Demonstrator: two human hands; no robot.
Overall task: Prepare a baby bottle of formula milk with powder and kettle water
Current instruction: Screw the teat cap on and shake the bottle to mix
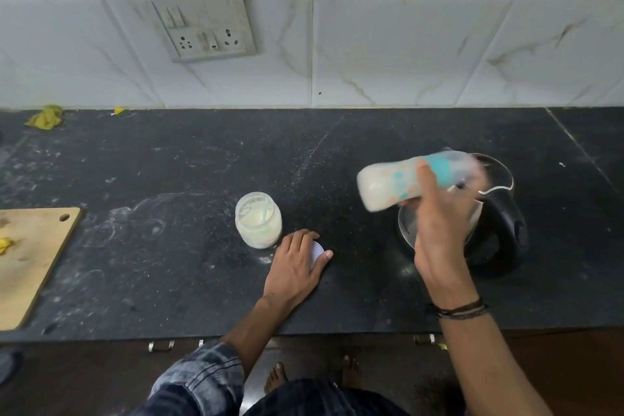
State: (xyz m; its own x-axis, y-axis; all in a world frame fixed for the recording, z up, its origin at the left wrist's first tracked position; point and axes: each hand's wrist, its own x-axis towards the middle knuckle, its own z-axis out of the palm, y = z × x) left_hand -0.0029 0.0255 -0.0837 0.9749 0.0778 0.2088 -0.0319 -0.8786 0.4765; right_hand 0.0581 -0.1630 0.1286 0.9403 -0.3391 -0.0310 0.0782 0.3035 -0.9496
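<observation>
My right hand (435,230) grips the baby bottle (391,184), which lies almost sideways in the air and is blurred by motion. White milk fills it, and its teal collar and cap point right. Below it stands the black kettle (496,233) with its lid open. An open clear jar of formula powder (258,224) with a pale green scoop inside stands at the middle of the black counter (169,179). My left hand (297,267) rests on the jar's white lid (317,252), which lies flat just right of the jar.
A wooden cutting board (30,257) with yellow scraps lies at the left edge. A yellow cloth (45,116) sits at the back left by the tiled wall. A switch and socket panel (202,24) is on the wall. Powder dust streaks the counter.
</observation>
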